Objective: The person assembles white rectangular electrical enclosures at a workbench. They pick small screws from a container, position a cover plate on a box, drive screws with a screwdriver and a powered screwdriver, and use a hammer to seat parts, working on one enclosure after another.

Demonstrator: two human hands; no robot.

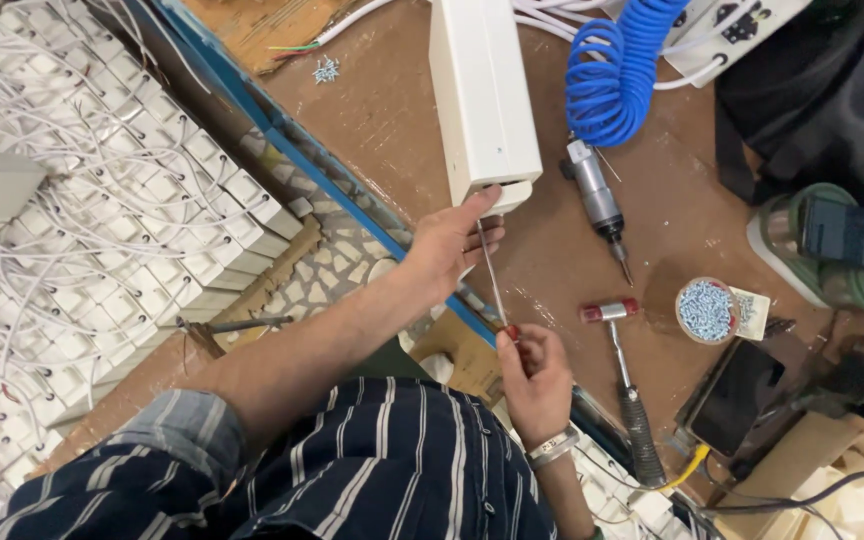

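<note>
the left hand (444, 250) reaches forward on a bare, outstretched forearm, its denim sleeve rolled up near the elbow; the thumb points up and the fingers (484, 238) curl loosely inward. the right hand (532, 375) sits nearer the body, back facing the camera, fingertips pinched together at the top, a silver metal bracelet (553, 446) round its wrist.

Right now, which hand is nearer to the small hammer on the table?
The right hand. It is just left of the hammer, pinching a thin rod. The left hand is farther away, up at the open end of the white box.
</note>
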